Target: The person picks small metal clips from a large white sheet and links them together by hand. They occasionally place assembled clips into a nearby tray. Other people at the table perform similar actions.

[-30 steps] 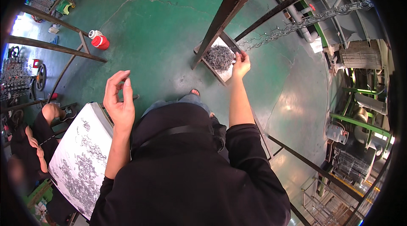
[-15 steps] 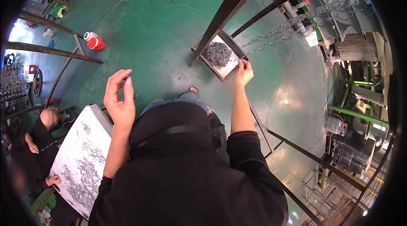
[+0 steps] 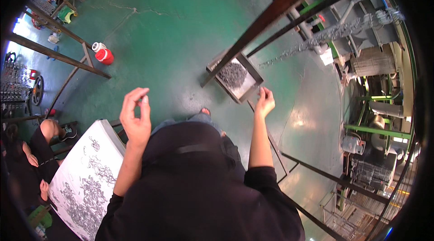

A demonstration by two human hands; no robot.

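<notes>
- Left hand (image 3: 135, 121) is raised over the near edge of the white board (image 3: 86, 182); thumb and forefinger make a narrow pinch grip, and a small dark piece seems to sit at the fingertips — too small to identify.
- Right hand (image 3: 264, 103) reaches out to the near corner of the metal tray (image 3: 235, 78) on the green floor (image 3: 172, 28). Fingers are curled at the tray rim; cannot tell if the grip holds anything.
- Tray carries a heap of small dark metal parts (image 3: 233, 73), piled toward its far side; the near part shows bare pale bottom.
- White board, at lower left, is covered with scattered clusters of similar small dark parts, denser toward its near end.
- Judgement: the step in hand looks like picking parts from the tray and sorting them by hand, one piece per pinch.
- Next move likely calls for a fine fingertip grip at the heap, taking a single piece without dragging neighbours, since the parts look tangled.
- Also nearby: dark steel frame bars (image 3: 280, 8) crossing above the tray, a chain (image 3: 312, 44) beyond it, a red container (image 3: 104, 55) at far left, and another person (image 3: 31, 155) seated beside the board.
</notes>
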